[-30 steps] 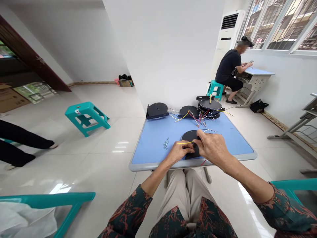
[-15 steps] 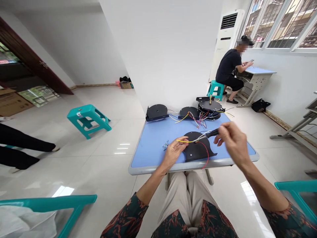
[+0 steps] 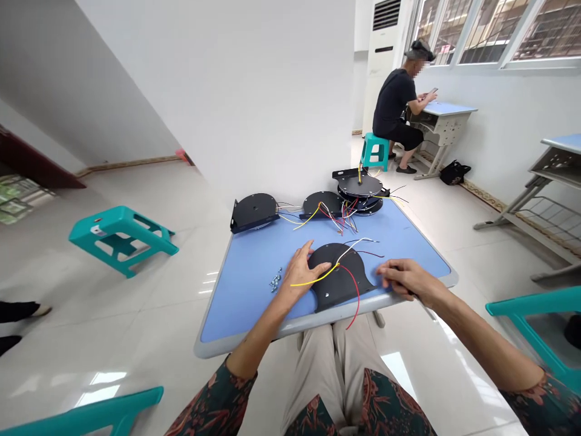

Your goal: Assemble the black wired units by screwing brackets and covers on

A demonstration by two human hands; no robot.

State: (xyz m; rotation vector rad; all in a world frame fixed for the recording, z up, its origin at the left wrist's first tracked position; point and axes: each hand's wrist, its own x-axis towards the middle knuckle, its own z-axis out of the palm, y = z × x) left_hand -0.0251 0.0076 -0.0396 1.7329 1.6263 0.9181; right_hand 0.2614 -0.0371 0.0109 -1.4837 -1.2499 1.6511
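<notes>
A black metal plate with a rounded back edge [image 3: 340, 287] lies near my edge of the blue desk. Yellow [image 3: 313, 281], red [image 3: 356, 290], white and dark wires come out of its middle. My left hand [image 3: 297, 272] holds the plate's left side, its thumb stretched over the top and its fingers along the edge. My right hand [image 3: 406, 278] is closed at the plate's right corner; whether it touches the corner is unclear. Held in that palm is a dark-handled screwdriver [image 3: 427, 311], its thin metal shaft pointing back past my wrist.
Loose screws [image 3: 275, 281] lie left of the plate. Along the desk's far side stand more black plates [image 3: 255, 209] with wires, and a stack of them [image 3: 361, 184]. Teal stools [image 3: 120, 233] stand around. A person [image 3: 394, 100] sits at another desk by the window.
My left hand has let go of the yellow wire and moved onto the plate. My right hand has come down beside the plate, with the screwdriver turned backward. The view has swung right.
</notes>
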